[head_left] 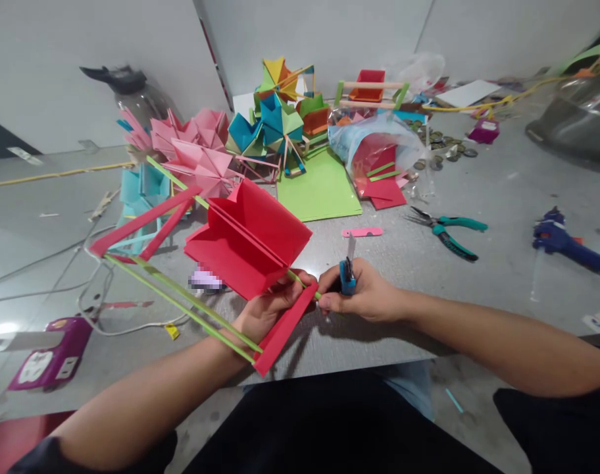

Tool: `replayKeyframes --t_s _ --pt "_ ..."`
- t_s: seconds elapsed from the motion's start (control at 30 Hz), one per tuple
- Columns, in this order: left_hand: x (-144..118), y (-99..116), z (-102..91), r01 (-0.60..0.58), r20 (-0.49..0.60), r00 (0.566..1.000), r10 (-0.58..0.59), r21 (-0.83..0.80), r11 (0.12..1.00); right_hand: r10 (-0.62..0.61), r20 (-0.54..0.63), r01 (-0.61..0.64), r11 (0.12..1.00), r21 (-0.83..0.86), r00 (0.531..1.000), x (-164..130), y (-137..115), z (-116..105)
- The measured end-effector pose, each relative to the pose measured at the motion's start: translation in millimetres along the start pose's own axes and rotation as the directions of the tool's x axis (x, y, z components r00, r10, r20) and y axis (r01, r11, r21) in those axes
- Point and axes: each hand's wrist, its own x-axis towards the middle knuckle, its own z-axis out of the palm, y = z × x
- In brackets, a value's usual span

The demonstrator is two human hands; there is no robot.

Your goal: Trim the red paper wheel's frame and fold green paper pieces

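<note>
My left hand grips a paper water wheel model near its lower right corner. The model has a folded red paper wheel, red strips at its ends and long green sticks between them. My right hand is closed round a blue utility knife, its blade pointing up and away. The thumb and fingertips of that hand also touch the end of a green stick, just past the red strip. A pink slotted piece lies on the table beyond the knife.
Pliers and a blue glue gun lie to the right. Pink folded paper wheels, green sheets and a plastic bag stand at the back. A purple tool and looped cables are at left.
</note>
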Motion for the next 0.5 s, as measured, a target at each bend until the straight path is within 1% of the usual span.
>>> replayKeyframes --t_s 0.17,0.3,0.37,0.5 --pt "-0.5 -1.8 -0.4 0.013 0.017 1.0 -0.013 -0.039 0.999 -0.039 0.014 0.039 0.999 -0.011 0.999 0.8 4.4 -1.3" --pt "-0.4 4.7 1.8 0.028 0.021 0.999 -0.028 0.002 1.0 -0.028 0.022 0.028 0.999 -0.019 0.999 1.7 1.7 -2.4" --pt "0.1 8.5 4.5 0.007 0.018 1.0 -0.008 0.049 0.999 -0.022 0.025 0.023 0.999 -0.03 0.999 1.9 0.6 -2.9" --pt "0.0 10.2 13.4 -0.081 -0.001 0.997 0.081 0.111 0.99 -0.017 0.016 0.018 0.998 -0.054 1.0 1.5 2.5 -4.4"
